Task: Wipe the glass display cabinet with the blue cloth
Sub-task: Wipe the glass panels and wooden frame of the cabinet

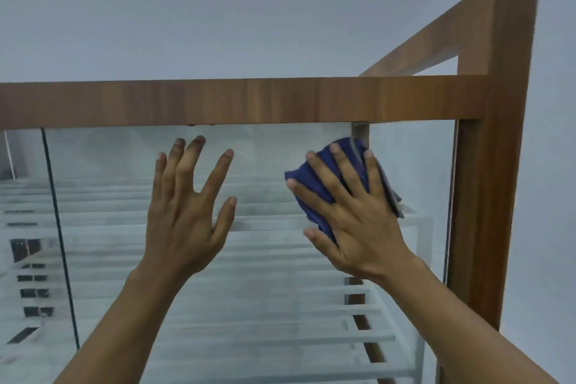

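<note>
In the head view the left hand (pixel 187 209) is open, its fingers spread and holding nothing, and it seems to lie flat on the glass (pixel 265 305) of the cabinet (pixel 498 165), just under the wooden top rail (pixel 249 100). The right hand (pixel 355 221), apart from it at the same height, also has straight spread fingers and presses the blue cloth (pixel 314 184) against the same pane. The cloth is bunched under this palm and shows between and beside its fingers, and white shelves (pixel 367 337) are seen behind the glass below both hands.

Head camera faces the glass cabinet (pixel 249 100) closely.
</note>
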